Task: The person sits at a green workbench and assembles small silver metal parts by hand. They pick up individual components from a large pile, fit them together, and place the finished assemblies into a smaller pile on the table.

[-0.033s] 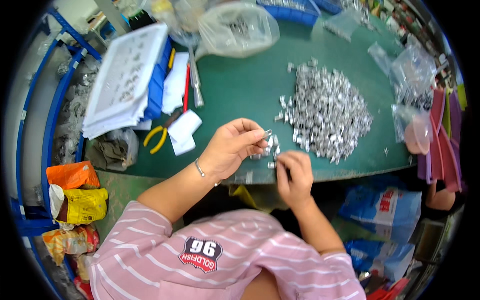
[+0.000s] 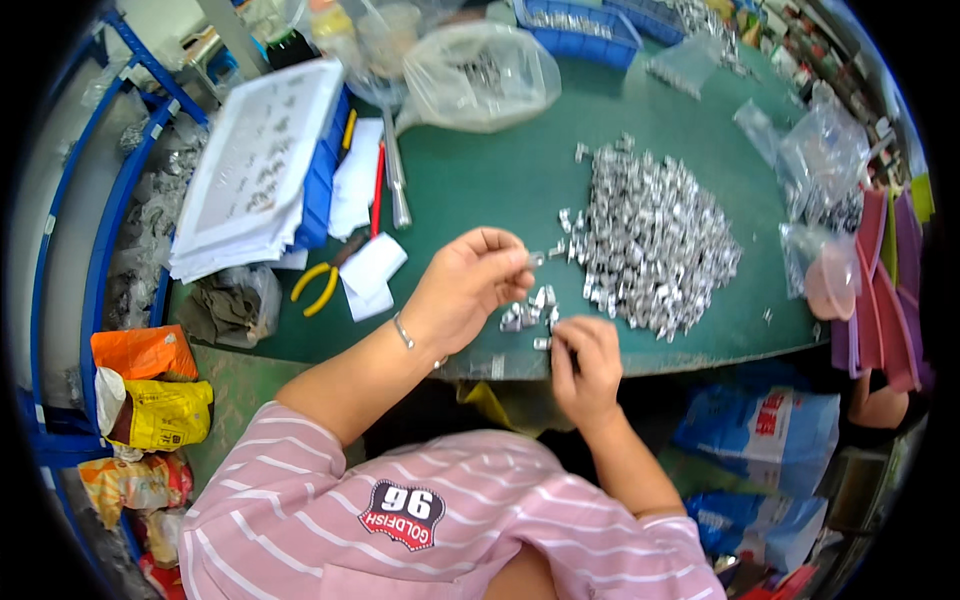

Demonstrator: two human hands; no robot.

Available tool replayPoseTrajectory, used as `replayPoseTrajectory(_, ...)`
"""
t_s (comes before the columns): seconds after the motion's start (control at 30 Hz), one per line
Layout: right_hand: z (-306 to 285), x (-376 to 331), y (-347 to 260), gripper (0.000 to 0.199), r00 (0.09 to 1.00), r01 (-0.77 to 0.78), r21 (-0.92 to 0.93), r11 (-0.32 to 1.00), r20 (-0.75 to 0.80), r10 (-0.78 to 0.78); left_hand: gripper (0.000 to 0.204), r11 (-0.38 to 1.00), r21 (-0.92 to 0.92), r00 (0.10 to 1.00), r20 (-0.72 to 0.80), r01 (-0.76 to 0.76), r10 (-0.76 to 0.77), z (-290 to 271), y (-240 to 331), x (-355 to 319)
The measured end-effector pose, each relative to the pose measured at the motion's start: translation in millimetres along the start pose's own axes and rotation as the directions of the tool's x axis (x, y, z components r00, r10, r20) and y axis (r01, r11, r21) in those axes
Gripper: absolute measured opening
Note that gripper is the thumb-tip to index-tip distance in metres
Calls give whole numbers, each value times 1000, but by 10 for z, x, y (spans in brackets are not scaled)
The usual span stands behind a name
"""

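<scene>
My left hand [image 2: 478, 275] is closed, thumb pressed against the forefinger, above the green table. A small shiny metal part [image 2: 536, 260] pokes out of its fingertips. At the table's front edge my right hand [image 2: 588, 368] has its fingers curled together. Another small metal piece [image 2: 542, 343] shows at those fingertips; part of it is hidden, and whether it is gripped or lies on the table is unclear. Between the hands lies a little cluster of metal parts [image 2: 520, 316]. Beyond it, to the right, spreads a big heap of similar parts [image 2: 655, 235].
At the left are a stack of papers [image 2: 255, 160] on a blue bin, yellow-handled pliers [image 2: 320, 290], and a red stick [image 2: 377, 190]. A clear bag [image 2: 485, 80] and a blue tray [image 2: 580, 35] of parts stand at the back. Plastic bags [image 2: 825, 150] lie at the right.
The whole view has shifted slightly, so the table sits lower in it. The metal part at my left fingertips has turned to point more to the right. Both hands stay in nearly the same places.
</scene>
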State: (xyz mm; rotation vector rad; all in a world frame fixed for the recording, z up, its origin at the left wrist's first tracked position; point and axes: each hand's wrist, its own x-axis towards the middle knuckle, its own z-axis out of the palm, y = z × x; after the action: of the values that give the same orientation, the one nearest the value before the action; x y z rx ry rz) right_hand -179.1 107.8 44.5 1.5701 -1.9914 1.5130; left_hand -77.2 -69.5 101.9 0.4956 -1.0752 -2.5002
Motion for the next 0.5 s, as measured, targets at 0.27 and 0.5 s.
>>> replayPoseTrajectory(0.27, 15, -4, 16, 23, 998, 63, -65, 996, 33, -61, 15, 894, -270, 906, -333, -358, 262, 127, 903, 1215)
replayPoseTrajectory(0.5, 27, 62, -34, 26, 980, 95, -79, 992, 182, -79, 24, 958, 286, 934, 346, -14, -89, 1114, 418, 186)
